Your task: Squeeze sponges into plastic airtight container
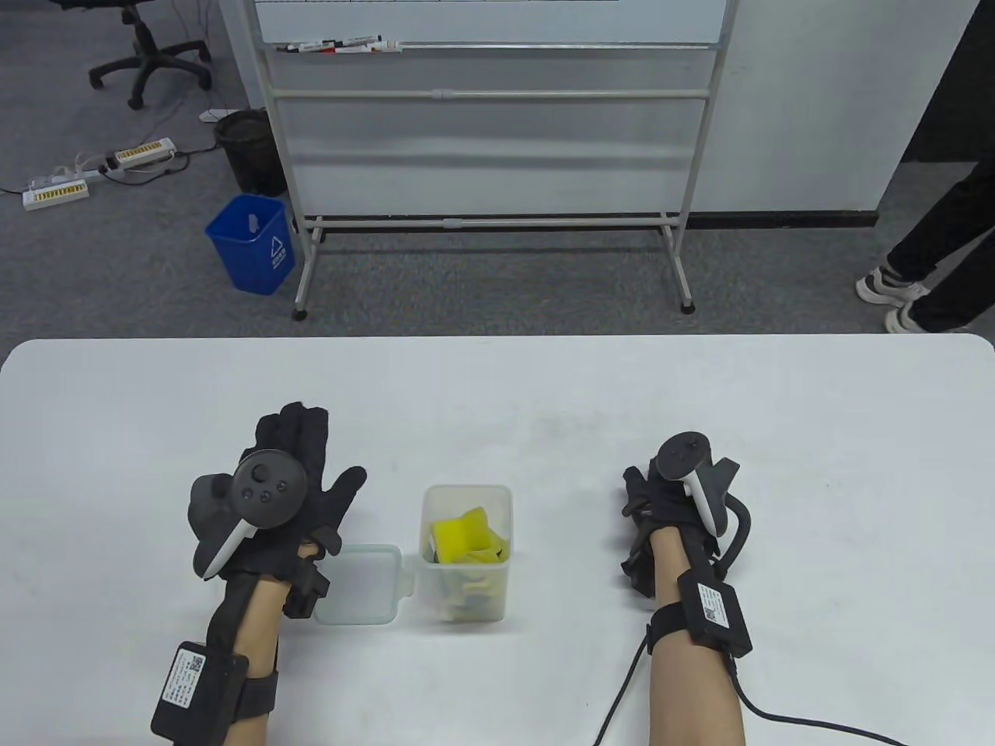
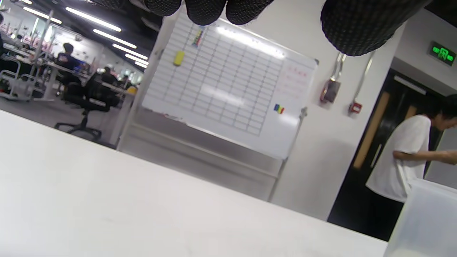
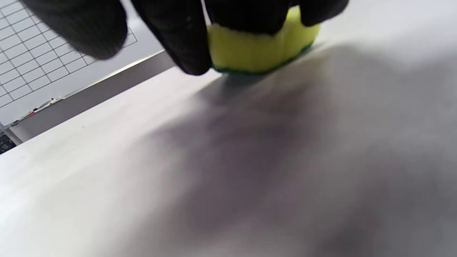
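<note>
A clear plastic container [image 1: 466, 563] stands open at the table's front middle with yellow sponges [image 1: 465, 536] stuffed in it, one sticking up near the rim. Its clear lid [image 1: 361, 584] lies flat just left of it. My left hand [image 1: 299, 458] rests flat on the table left of the lid, fingers spread, holding nothing. The container's wall shows in the left wrist view [image 2: 425, 221]. My right hand [image 1: 641, 497] is curled on the table right of the container. In the right wrist view its fingers [image 3: 185, 39] grip a yellow sponge with a green underside [image 3: 260, 51] against the table.
The white table [image 1: 497, 388] spreads wide behind and around the hands. A cable [image 1: 699, 699] trails from my right forearm to the front edge. Beyond the table stand a whiteboard frame [image 1: 490, 225] and a blue bin [image 1: 250, 242].
</note>
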`<state>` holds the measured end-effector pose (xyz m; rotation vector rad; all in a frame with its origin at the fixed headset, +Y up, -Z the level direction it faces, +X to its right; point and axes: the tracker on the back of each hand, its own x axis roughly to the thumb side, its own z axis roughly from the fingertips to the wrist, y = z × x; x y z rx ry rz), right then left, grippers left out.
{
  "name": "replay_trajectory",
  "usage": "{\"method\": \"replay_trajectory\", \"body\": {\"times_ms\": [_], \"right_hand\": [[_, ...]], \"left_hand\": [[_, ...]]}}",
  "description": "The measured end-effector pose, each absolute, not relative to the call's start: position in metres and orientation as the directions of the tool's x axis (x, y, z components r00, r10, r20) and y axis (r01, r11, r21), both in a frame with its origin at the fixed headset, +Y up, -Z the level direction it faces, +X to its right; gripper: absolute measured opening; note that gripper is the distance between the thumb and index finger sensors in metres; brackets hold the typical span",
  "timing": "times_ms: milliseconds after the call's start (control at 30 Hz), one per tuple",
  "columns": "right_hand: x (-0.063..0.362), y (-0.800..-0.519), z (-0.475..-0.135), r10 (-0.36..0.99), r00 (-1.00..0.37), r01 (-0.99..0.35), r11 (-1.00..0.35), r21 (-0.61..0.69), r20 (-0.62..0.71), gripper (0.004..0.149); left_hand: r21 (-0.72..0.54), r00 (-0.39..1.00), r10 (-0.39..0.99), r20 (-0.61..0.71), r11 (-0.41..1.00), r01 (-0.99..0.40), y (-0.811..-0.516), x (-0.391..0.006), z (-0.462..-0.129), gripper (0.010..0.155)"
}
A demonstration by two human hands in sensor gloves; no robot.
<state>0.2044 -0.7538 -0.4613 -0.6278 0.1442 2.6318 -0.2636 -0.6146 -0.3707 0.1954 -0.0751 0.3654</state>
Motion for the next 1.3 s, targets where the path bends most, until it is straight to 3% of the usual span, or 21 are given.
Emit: {"method": "replay_trajectory", "body": {"times_ms": [67,167,267,367,533,700,867,1133,1233,1300], "right_hand": [[0.206,-0.750,-0.458,0.391,-0.804,-0.426,-0.905,-0.025,-0.449,0.070],[0.208,-0.739,-0.449,0.504,-0.759,-0.497,-0.858,-0.132,-0.413,0.072],[0.204,-0.715,-0.437,0.665,-0.691,-0.598,-0.746,-0.293,-0.282,0.072],[0.189,-0.676,-0.423,0.840,-0.539,-0.766,-0.519,-0.379,-0.060,0.070],[0.142,-0.609,-0.387,0.859,-0.403,-0.902,-0.313,-0.298,0.316,0.070],[0.083,-0.577,-0.349,0.807,-0.234,-0.970,-0.231,-0.074,0.542,0.069],[0.039,-0.575,-0.331,0.788,-0.047,-0.980,-0.155,0.124,0.614,0.067],[0.013,-0.584,-0.327,0.773,0.044,-0.967,-0.126,0.221,0.632,0.065],[0.013,-0.587,-0.329,0.779,0.029,-0.967,-0.136,0.214,0.627,0.064],[0.013,-0.588,-0.330,0.802,0.058,-0.952,-0.135,0.274,0.594,0.065]], "left_hand": [[0.171,0.919,0.372,0.128,0.905,-0.390,-0.614,-0.262,-0.370,0.084],[0.176,0.892,0.422,0.159,0.877,-0.446,-0.611,-0.260,-0.368,0.083],[0.186,0.839,0.507,0.198,0.821,-0.540,-0.607,-0.258,-0.365,0.081],[0.188,0.770,0.595,0.233,0.749,-0.636,-0.604,-0.256,-0.362,0.078],[0.172,0.685,0.662,0.305,0.669,-0.723,-0.597,-0.247,-0.355,0.074],[0.090,0.574,0.719,0.392,0.591,-0.802,-0.589,-0.233,-0.347,0.072],[-0.036,0.405,0.808,0.427,0.463,-0.886,-0.590,-0.222,-0.345,0.074],[-0.268,0.105,0.917,0.385,0.220,-0.938,-0.599,-0.216,-0.351,0.076],[-0.250,0.095,0.920,0.381,0.202,-0.947,-0.600,-0.219,-0.352,0.073],[-0.210,0.112,0.917,0.384,0.205,-0.956,-0.601,-0.220,-0.353,0.067]]}}
